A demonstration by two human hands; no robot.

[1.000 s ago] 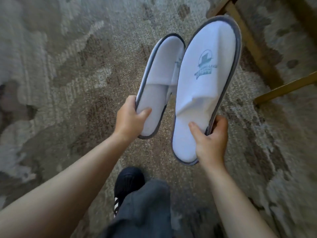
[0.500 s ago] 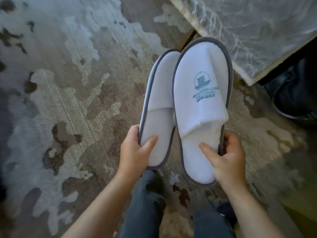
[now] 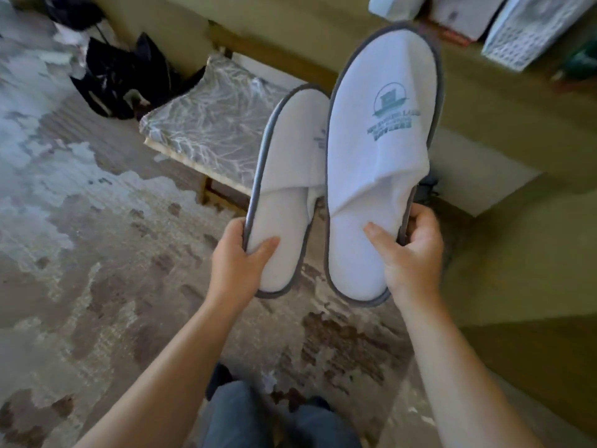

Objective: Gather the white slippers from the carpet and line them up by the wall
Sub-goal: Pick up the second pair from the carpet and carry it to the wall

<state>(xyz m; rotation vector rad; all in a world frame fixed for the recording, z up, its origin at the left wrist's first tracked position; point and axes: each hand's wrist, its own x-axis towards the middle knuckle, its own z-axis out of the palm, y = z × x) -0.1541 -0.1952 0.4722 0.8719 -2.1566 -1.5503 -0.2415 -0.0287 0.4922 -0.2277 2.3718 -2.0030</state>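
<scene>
I hold two white slippers with grey trim in the air, toes pointing away from me. My left hand (image 3: pixel 240 253) grips the heel of the left slipper (image 3: pixel 284 176), which is turned partly on edge. My right hand (image 3: pixel 412 253) grips the heel of the right slipper (image 3: pixel 378 150), whose top shows a teal printed logo. The two slippers sit side by side, nearly touching. Below them lies the mottled grey and brown carpet (image 3: pixel 97 253). The olive wall (image 3: pixel 484 124) rises ahead and to the right.
A low wooden stool with a grey patterned cushion (image 3: pixel 210 124) stands ahead on the carpet. A black bag (image 3: pixel 122 79) lies at the back left. Boxes (image 3: pixel 523 30) rest on a ledge at the top right. My legs and dark shoes (image 3: pixel 274 412) are below.
My view has swung up and toward the wall, bringing the stool, bag and ledge into sight. Both hands still hold the slippers, now raised further in front of me.
</scene>
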